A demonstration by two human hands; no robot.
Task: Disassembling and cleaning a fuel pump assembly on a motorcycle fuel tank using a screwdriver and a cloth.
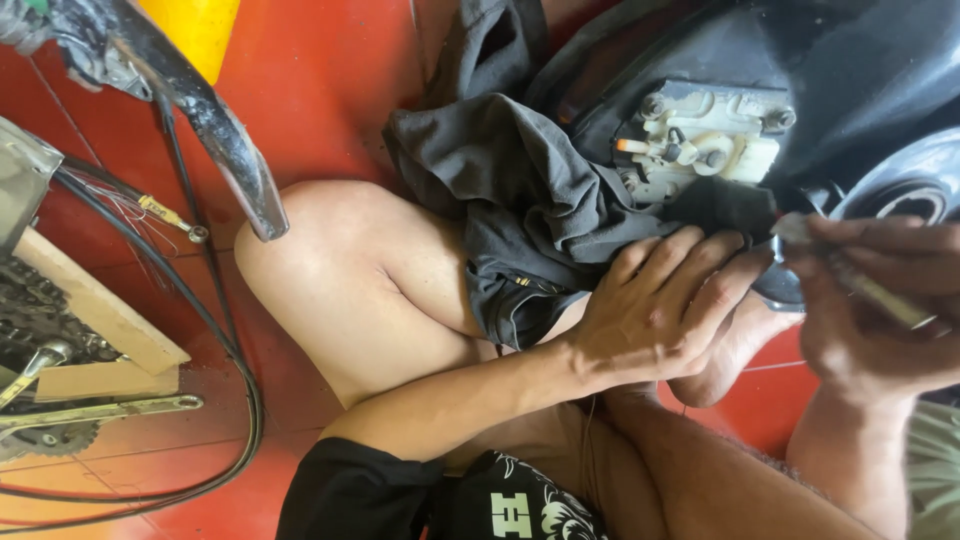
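Head view: our left hand [655, 315] presses flat, fingers spread, on the black plastic motorcycle panel [800, 70] across our lap; our right hand [880, 300] pinches a thin metal tool [860, 282], to aim carefully next.

The red floor [320, 90] is bare above the knee [330, 260], so a hand could pass there. On the left, black cables [235, 350], a bent metal bar [215, 130] and wood blocks [95, 305] block the way. The dark cloth [500, 180] crowds the black part [850, 70].
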